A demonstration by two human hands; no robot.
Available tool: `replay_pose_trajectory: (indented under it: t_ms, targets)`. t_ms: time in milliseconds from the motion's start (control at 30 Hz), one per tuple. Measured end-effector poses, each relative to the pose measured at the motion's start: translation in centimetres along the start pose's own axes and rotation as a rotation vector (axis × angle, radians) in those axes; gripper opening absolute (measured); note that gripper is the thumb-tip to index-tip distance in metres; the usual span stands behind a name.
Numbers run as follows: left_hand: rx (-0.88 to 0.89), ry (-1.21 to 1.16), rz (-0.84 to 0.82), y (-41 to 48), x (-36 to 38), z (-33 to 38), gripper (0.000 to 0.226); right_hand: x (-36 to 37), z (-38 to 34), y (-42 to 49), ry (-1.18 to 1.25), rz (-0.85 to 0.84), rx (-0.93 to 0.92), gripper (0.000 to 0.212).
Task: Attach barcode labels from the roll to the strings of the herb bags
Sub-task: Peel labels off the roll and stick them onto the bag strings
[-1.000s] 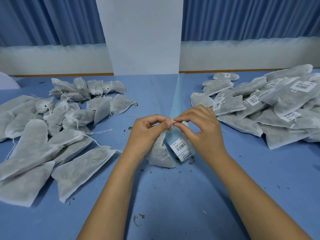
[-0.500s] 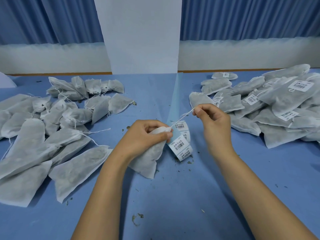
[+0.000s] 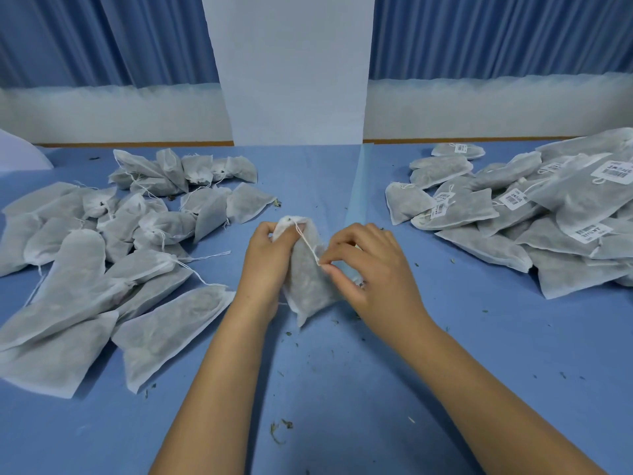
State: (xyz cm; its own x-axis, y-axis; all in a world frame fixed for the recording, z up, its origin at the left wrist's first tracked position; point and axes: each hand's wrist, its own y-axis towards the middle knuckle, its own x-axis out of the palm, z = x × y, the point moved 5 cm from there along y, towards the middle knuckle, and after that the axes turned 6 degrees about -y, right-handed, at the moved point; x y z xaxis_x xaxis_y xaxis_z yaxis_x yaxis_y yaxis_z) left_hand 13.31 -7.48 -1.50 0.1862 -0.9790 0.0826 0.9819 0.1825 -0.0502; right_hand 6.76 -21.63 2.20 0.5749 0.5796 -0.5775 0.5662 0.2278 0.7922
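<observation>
Left hand [image 3: 267, 265] fingers curl round bag [image 3: 308, 293] neck; right hand [image 3: 373, 279] fingers pinch string [image 3: 307, 246]. Risk: overpull could snap string or tear bag.

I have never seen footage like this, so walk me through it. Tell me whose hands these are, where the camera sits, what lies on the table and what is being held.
There is no machine here. A person works with two bare hands, and the only camera sits on their head, looking forward and down.

The left hand grips the top of one herb bag. The right hand pinches that bag's white string. Both hands are over a blue table.

On the person's left is a pile of unlabelled bags. On the right is a pile of finished bags that already carry barcode labels. Dry herb crumbs are scattered on the cloth. The label roll is not clearly visible in this picture.
</observation>
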Motion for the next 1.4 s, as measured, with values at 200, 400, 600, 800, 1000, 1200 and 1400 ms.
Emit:
replay_pose_trajectory:
  t_ms: [200, 400, 600, 800, 1000, 1200, 1400]
  targets:
    - [-0.031, -0.499, -0.2, -0.5, 1.3, 1.2, 0.016, 0.7, 1.2, -0.4, 0.193, -0.168, 0.257, 0.006]
    - [0.236, -0.552, -0.225, -1.6, 1.5, 2.9, 0.027, 0.5, 1.6, -0.3, 0.419, -0.182, 0.364, 0.007]
    - [0.411, 0.042, -0.381, -2.5, 2.7, 2.6, 0.014, 0.0, 2.1, -0.1, 0.372, -0.031, 0.386, 0.007]
    - [0.401, 0.128, -0.418, -2.5, 2.6, 2.5, 0.03, -0.9, 2.6, 0.2, 0.399, 0.045, 0.416, 0.021]
    - [0.42, 0.161, -0.48, -3.0, 3.0, 2.4, 0.05, -1.0, 2.0, 0.2, 0.36, -0.003, 0.348, 0.038]
    - [0.464, 0.193, -0.517, -3.0, 3.2, 2.3, 0.063, -0.9, 1.7, 0.4, 0.306, -0.111, 0.266, 0.045]
    - [0.508, 0.101, -0.291, -1.9, 1.4, 3.0, 0.037, -2.9, 6.7, 0.3, 0.47, -0.32, 0.528, 0.02]
